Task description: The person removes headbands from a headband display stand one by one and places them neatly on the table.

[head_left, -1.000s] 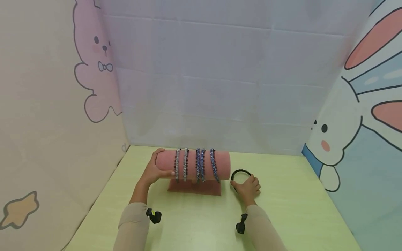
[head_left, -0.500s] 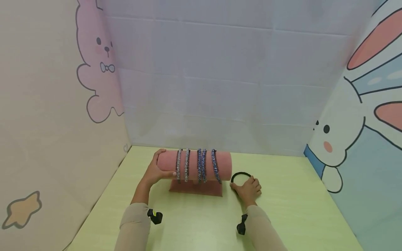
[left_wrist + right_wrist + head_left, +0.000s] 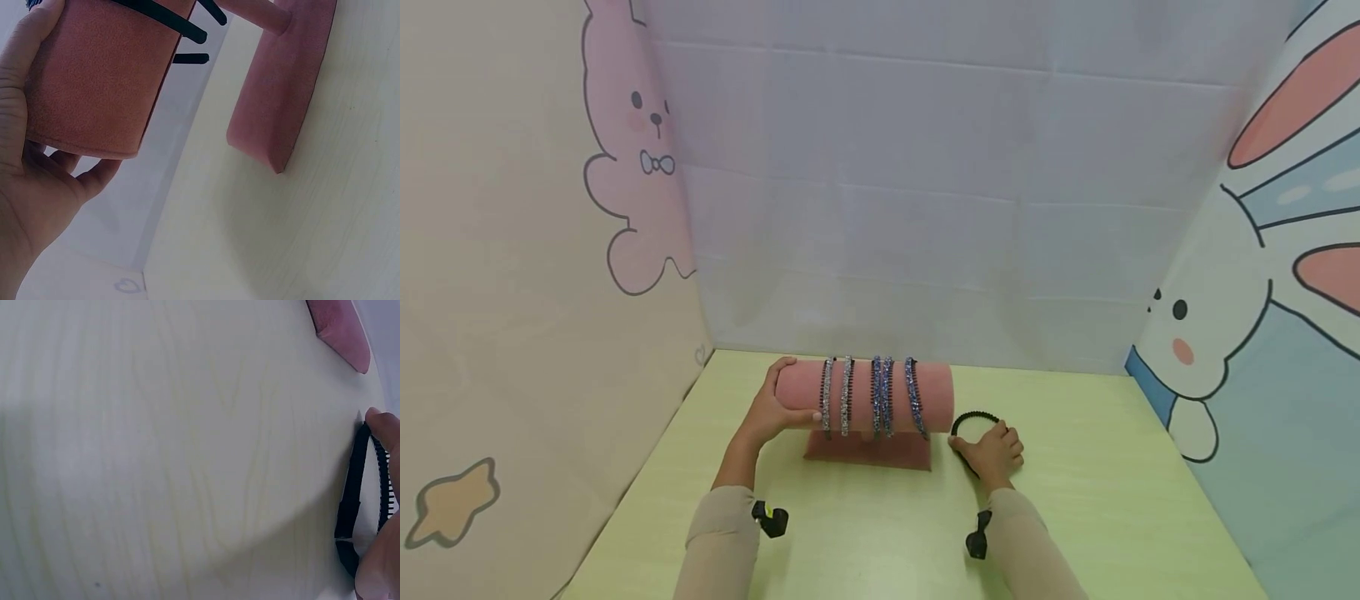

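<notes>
A pink padded cylinder stand [image 3: 936,398] carries several glittery headbands [image 3: 914,396], silver ones at the left and blue ones farther right. My left hand [image 3: 767,415] grips the cylinder's left end, thumb in front and fingers behind it. Dark headband tips [image 3: 199,58] stick out past the cylinder in the left wrist view. My right hand [image 3: 997,455] holds a black toothed headband [image 3: 976,414] by its sides at the table, just right of the cylinder. In the right wrist view only part of the hand and this headband [image 3: 353,475] show.
The stand's pink base [image 3: 868,452] rests on the pale yellow-green table [image 3: 865,533]. A white cloth wall [image 3: 880,208] rises behind. Cartoon-printed side walls [image 3: 1285,375] border the table left and right.
The head view has shifted slightly since the first frame. Both hands keep their holds and hardly move; the headbands on the cylinder stay where they are.
</notes>
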Demonstrator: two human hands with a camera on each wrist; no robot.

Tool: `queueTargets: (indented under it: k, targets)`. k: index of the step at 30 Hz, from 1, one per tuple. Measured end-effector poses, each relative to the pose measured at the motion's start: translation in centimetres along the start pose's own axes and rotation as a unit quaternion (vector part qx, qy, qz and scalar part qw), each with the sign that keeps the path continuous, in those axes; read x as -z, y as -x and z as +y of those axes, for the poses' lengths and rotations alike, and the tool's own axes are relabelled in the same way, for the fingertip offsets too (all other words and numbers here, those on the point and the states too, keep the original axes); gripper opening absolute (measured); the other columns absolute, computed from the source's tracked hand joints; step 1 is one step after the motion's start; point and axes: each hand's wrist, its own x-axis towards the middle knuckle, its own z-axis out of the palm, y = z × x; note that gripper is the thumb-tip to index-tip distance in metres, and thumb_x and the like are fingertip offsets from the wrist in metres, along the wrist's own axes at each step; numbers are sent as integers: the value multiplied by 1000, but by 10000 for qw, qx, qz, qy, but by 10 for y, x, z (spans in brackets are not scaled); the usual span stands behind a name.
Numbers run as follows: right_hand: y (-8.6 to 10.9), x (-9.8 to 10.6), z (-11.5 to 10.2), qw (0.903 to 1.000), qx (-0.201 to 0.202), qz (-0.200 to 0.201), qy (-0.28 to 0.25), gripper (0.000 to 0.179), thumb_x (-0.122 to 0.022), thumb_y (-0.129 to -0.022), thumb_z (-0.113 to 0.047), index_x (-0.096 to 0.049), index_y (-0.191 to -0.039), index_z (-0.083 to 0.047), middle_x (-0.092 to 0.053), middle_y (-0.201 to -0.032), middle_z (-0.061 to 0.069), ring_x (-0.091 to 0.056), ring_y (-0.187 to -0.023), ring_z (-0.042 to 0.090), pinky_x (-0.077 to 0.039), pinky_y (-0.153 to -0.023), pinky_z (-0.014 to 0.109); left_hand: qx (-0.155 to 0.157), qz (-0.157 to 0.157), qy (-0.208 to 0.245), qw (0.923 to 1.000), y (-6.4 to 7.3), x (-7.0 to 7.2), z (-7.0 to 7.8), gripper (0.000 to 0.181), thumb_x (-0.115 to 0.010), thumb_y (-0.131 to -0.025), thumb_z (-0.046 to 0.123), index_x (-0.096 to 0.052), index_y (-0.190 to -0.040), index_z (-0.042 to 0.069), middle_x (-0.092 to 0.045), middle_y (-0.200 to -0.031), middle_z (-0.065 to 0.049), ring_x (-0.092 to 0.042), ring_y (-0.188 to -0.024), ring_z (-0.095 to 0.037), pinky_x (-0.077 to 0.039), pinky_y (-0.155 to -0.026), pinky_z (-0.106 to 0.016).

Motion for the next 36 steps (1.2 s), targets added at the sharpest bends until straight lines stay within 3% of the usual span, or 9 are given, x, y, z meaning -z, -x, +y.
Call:
queueTargets:
  k: [10,16,22,27,36]
  targets:
    - [0,0,0,9998,-121,-35,-146,106,-72,-70,-57,-21,-134,12,-22,-127,36,-22,-111,50,-22,-87,62,63,21,24,10000,1,0,1,104,-89,-59,11,-26,-142,21,-39,-131,-17,-49,-106,-39,-47,-81,-45]
    - [0,3,2,9990,-81,-114,-433,103,-72,-74,-50,-17,-138,10,-14,-134,38,-16,-117,53,-19,-90,64,44,71,44,10000,-1,0,-2,104,-90,-58,11,-27,-141,20,-39,-131,-17,-50,-106,-39,-47,-80,-44]
    - [5,21,-1,9956,-76,-205,-909,91,-69,-81,-35,-16,-141,8,-5,-140,37,-6,-124,54,-16,-92,67,-16,156,66,9999,-10,0,-21,108,-91,-55,15,-27,-141,24,-38,-132,-15,-49,-107,-39,-46,-81,-46]
    - [10,36,-1,9932,105,-284,-1120,86,-66,-83,-34,-18,-141,7,-5,-141,36,-6,-125,55,-19,-90,69,2,248,-63,9997,-13,0,-32,107,-92,-53,18,-29,-139,31,-39,-131,-12,-50,-105,-38,-47,-80,-45]
    - [14,48,0,9855,555,-132,-1599,86,-68,-81,-40,-24,-141,4,-11,-142,34,-8,-125,55,-22,-91,69,-144,273,-24,9995,-14,0,-30,107,-93,-53,18,-29,-139,28,-40,-131,-11,-50,-105,-37,-47,-79,-46]
